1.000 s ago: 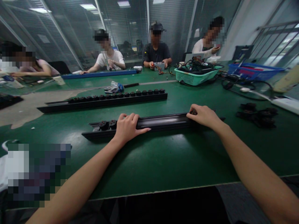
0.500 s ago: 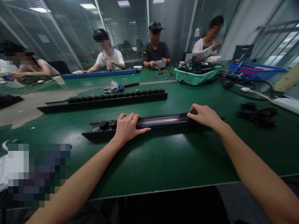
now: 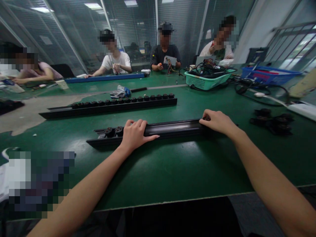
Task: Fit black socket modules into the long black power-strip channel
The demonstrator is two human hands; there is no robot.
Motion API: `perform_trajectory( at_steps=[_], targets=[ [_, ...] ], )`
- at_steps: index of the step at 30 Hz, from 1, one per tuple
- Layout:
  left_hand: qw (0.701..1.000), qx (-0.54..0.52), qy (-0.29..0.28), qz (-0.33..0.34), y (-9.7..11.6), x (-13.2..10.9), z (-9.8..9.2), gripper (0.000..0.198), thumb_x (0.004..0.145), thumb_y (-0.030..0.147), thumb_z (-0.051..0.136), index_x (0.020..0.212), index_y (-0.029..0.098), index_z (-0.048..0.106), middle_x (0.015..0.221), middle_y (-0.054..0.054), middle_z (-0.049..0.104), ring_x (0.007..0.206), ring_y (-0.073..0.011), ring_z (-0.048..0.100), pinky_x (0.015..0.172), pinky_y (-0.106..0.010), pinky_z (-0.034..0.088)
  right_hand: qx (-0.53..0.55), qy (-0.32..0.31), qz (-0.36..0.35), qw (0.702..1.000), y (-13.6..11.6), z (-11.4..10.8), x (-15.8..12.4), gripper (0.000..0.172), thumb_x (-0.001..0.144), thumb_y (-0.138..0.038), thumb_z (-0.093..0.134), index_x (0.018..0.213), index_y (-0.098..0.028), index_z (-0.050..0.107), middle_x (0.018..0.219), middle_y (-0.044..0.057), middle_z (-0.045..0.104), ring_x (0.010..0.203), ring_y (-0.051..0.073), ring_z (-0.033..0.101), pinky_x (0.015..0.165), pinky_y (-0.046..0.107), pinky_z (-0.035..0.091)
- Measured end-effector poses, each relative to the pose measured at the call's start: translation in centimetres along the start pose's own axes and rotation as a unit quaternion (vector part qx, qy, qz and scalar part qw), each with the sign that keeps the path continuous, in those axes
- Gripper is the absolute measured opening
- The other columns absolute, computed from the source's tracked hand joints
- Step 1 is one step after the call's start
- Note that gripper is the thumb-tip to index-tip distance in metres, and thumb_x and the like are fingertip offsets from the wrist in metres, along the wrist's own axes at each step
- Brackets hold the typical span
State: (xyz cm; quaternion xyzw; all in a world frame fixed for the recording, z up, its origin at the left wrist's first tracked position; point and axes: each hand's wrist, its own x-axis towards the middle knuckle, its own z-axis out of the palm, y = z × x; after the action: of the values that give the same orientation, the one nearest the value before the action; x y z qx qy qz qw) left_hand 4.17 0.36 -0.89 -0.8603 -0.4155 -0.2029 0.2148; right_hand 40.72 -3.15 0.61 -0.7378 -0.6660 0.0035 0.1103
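Note:
A long black channel rail (image 3: 172, 127) lies across the table before me. My left hand (image 3: 134, 134) is closed over the rail left of its middle, fingers over the far edge and thumb stretched along the near side. Two round black socket modules (image 3: 114, 132) sit in the rail just left of that hand. At the rail's right part, my right hand (image 3: 215, 119) pinches another round black socket module (image 3: 206, 117), mostly hidden by the fingers. Whether this module is seated in the channel I cannot tell. Several loose black modules (image 3: 273, 121) lie on the table to the right.
Behind lies a second black rail (image 3: 111, 107) filled with a row of modules. Gloves (image 3: 120, 92), a green basket of cables (image 3: 204, 80) and a blue basket (image 3: 269, 75) stand farther back. A white power strip (image 3: 302, 110) is at right. Several co-workers sit opposite.
My right hand has shifted slightly right along the rail with the module. The left hand has stayed put. Across the table, a co-worker has tilted up a grey box with wires.

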Motion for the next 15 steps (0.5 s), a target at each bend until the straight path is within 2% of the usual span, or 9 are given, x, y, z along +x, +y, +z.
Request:
perform_trajectory(
  at_steps=[15],
  targets=[
    [1.0, 0.002, -0.002, 0.006, 0.0, 0.0, -0.1, 0.07, 0.077, 0.081, 0.044, 0.096, 0.017, 0.064, 0.089, -0.012, 0.068, 0.079, -0.027, 0.061, 0.083, -0.043, 0.038, 0.015, -0.029, 0.005, 0.999, 1.9, -0.2, 0.6, 0.038, 0.081, -0.056, 0.049, 0.092, -0.021, 0.061, 0.092, 0.008, 0.066, 0.082, 0.023, 0.061, 0.069, 0.033, 0.044]
  ],
)
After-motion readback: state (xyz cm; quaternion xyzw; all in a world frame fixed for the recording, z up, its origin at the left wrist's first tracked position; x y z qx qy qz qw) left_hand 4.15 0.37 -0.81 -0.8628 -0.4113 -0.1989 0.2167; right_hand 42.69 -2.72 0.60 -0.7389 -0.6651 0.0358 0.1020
